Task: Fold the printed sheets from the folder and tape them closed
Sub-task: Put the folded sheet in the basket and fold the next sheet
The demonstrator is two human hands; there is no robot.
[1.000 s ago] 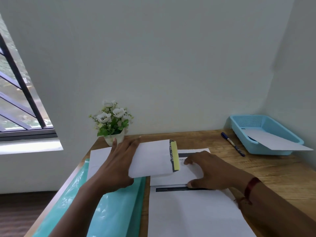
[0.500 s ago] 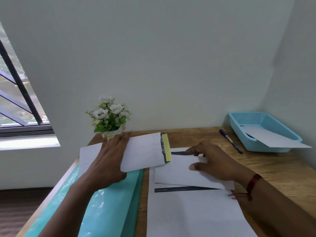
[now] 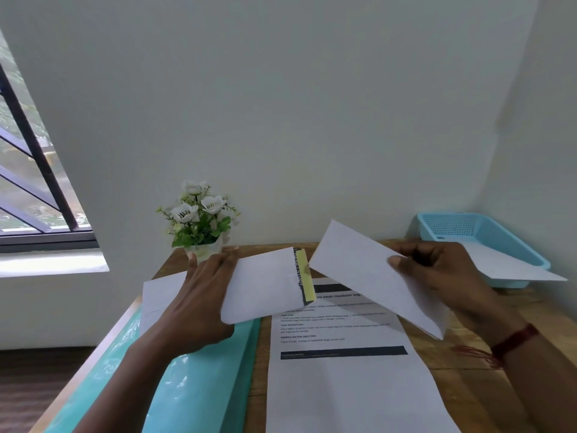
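My left hand (image 3: 199, 295) holds a folded white sheet (image 3: 265, 282) with a yellow strip (image 3: 305, 275) along its right edge, lifted over the open teal folder (image 3: 175, 376). My right hand (image 3: 437, 273) grips a second folded white sheet (image 3: 368, 273) raised and tilted above the table. Flat below them lies a printed sheet (image 3: 346, 379) with dark bands and text. Another white sheet (image 3: 159, 295) lies under my left hand on the folder.
A small pot of white flowers (image 3: 199, 223) stands at the back of the wooden table (image 3: 452, 379). A blue tray (image 3: 477, 239) holding a white sheet sits at the back right. A window is at the left.
My right hand has lifted the folded sheet off the table and tilted it up to the right, uncovering the printed sheet's text. My left hand keeps holding its folded sheet.
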